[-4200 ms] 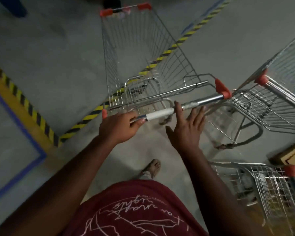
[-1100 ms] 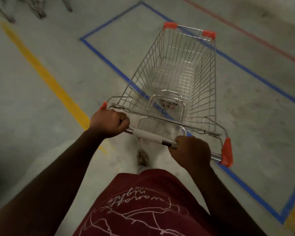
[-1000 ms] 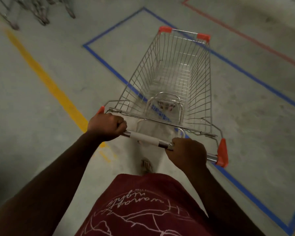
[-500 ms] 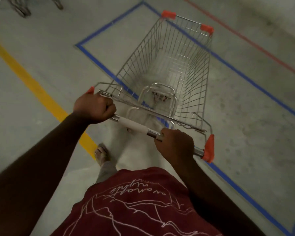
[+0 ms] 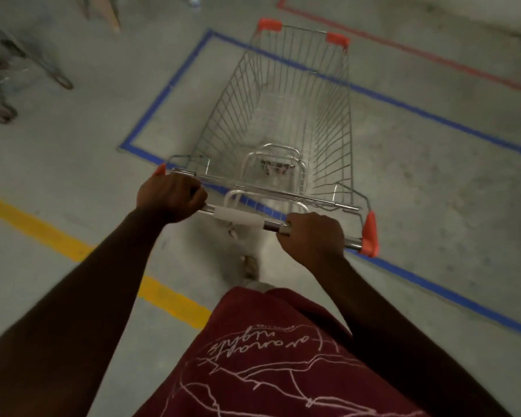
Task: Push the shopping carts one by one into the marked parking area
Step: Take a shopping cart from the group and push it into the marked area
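Both fists were wrapped tight around the handle [image 5: 247, 219]: left hand [image 5: 170, 197] near its 9 o'clock end, right hand [image 5: 312, 236] toward the 3 o'clock end, just inside the orange end cap [image 5: 370, 234]. White sleeve on the bar sat between them. Cart [image 5: 286, 115] was empty, nose at 12 o'clock, basket over the blue box [image 5: 166, 85], handle end roughly over the near blue line. Box corner at 10 o'clock from my left fist. Yellow stripe [image 5: 42, 233] at 8 o'clock, red line [image 5: 433, 60] at 2 o'clock.

Risks, my read: cart sat angled to the blue edges, so a straight shove could carry the nose across the far blue line. Uneven push from one hand would swing it. Other carts [image 5: 9, 64] at 10 o'clock looked well apart.
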Demonstrator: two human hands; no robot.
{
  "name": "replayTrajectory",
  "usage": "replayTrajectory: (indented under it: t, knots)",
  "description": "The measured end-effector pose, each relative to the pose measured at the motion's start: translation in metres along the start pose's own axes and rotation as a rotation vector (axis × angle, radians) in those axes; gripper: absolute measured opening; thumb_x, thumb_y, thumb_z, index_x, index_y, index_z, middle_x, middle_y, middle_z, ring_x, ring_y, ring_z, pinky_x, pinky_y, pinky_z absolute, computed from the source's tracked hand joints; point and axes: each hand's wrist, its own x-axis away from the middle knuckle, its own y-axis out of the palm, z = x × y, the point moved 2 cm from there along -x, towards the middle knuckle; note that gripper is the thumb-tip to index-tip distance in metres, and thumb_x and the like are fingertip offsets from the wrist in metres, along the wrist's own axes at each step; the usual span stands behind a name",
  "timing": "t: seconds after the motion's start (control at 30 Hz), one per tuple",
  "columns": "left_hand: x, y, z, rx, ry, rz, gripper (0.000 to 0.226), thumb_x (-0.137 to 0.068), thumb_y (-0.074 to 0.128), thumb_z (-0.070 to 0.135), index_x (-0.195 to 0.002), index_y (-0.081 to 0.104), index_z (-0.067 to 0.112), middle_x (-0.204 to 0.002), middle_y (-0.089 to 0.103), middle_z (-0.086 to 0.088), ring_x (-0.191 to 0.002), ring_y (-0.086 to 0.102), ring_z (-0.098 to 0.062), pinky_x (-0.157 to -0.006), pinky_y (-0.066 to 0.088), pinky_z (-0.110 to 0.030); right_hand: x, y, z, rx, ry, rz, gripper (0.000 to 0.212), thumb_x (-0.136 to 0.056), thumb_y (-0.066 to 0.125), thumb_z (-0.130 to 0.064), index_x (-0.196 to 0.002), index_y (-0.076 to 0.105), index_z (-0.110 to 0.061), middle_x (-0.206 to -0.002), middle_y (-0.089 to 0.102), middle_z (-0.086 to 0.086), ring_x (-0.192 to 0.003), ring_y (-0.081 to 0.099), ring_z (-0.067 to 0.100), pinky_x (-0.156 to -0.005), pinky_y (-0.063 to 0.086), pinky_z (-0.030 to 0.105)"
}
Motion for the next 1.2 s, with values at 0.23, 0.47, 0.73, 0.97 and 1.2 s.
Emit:
replayTrajectory:
  t: [0.23, 0.47, 0.73, 0.97, 1.2]
  knots:
    - [-0.134, -0.027, -0.128, -0.013, -0.057, -0.195, 0.035, -0.093, 0.051, 0.048, -0.068, 0.06, 0.025, -0.084, 0.068, -0.007, -0.091, 0.065, -0.03, -0.112, 0.03, -0.04, -0.144, -0.015, -0.083, 0.013, -0.024, 0.07, 0.02, -0.094, 0.057, -0.04, -0.095, 0.069, -0.024, -0.078, 0.068, 0.0, -0.067, 0.067, 0.027, -0.056, 0.033, 0.03]
    - [-0.254, -0.059, -0.23, -0.046, -0.059, -0.216, 0.035, -0.096, 0.048, 0.044, -0.066, 0.057, 0.028, -0.086, 0.069, -0.006, -0.093, 0.066, -0.027, -0.116, 0.024, -0.04, -0.282, -0.051, -0.152, -0.088, -0.037, 0.034, 0.023, -0.097, 0.053, -0.039, -0.097, 0.068, -0.022, -0.085, 0.07, 0.003, -0.075, 0.068, 0.028, -0.06, 0.038, 0.032]
    - [-0.367, -0.081, -0.33, -0.059, 0.067, -0.201, 0.033, -0.098, 0.042, 0.045, -0.074, 0.059, 0.028, -0.098, 0.072, -0.005, -0.104, 0.065, -0.026, -0.118, 0.021, -0.045, -0.409, -0.073, -0.221, -0.083, 0.065, 0.032, 0.023, -0.096, 0.053, -0.039, -0.101, 0.068, -0.024, -0.088, 0.069, 0.001, -0.08, 0.068, 0.027, -0.063, 0.038, 0.032]
    - [-0.447, -0.089, -0.408, -0.052, 0.208, -0.189, 0.053, -0.083, 0.022, 0.058, -0.08, 0.064, 0.025, -0.091, 0.067, 0.003, -0.099, 0.064, -0.022, -0.108, 0.028, -0.046, -0.494, -0.087, -0.279, 0.051, 0.227, 0.042, 0.026, -0.093, 0.054, -0.044, -0.098, 0.068, -0.023, -0.095, 0.072, 0.003, -0.091, 0.071, 0.029, -0.069, 0.044, 0.033]
    - [-0.47, -0.09, -0.442, -0.023, 0.211, -0.216, 0.065, -0.085, 0.015, 0.056, -0.086, 0.07, 0.021, -0.098, 0.074, -0.001, -0.099, 0.067, -0.023, -0.12, 0.019, -0.057, -0.519, -0.099, -0.318, 0.122, 0.366, 0.034, 0.027, -0.088, 0.061, -0.05, -0.089, 0.068, -0.024, -0.086, 0.072, 0.003, -0.083, 0.073, 0.03, -0.065, 0.044, 0.032]
